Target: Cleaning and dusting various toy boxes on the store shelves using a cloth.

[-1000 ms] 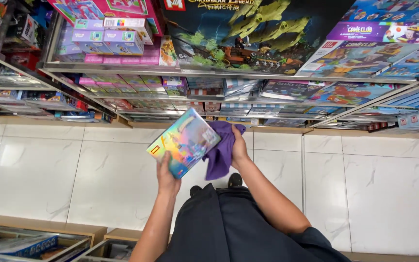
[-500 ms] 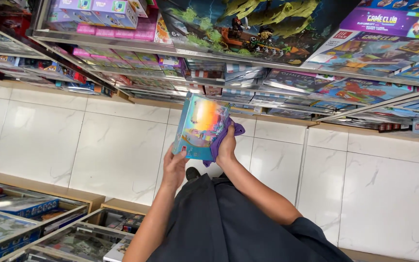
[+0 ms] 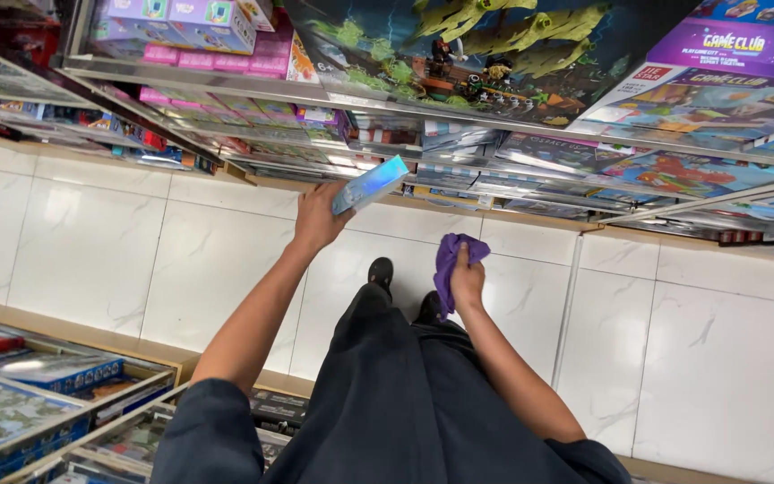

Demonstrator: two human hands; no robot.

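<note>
My left hand [image 3: 317, 215] stretches forward and holds a flat, colourful toy box [image 3: 370, 184] by its end, right in front of the lower shelf [image 3: 459, 195] of boxed toys. The box lies nearly flat, its shiny face catching light. My right hand [image 3: 467, 280] hangs lower, near my body, gripping a crumpled purple cloth [image 3: 451, 266] that sticks up above the fingers. Dark trousers and black shoes [image 3: 381, 272] show below, on white marbled floor tiles.
Metal shelves [image 3: 253, 90] packed with boxed toy sets run across the top, a large dark green box [image 3: 485, 54] on the upper tier. More boxed sets lie in low wooden trays [image 3: 55, 376] at the lower left. White floor tiles [image 3: 100, 260] lie between.
My left hand has carried the box away from my chest and forward to the shelf, turning it flat. My right hand let go of the box and dropped with the cloth.
</note>
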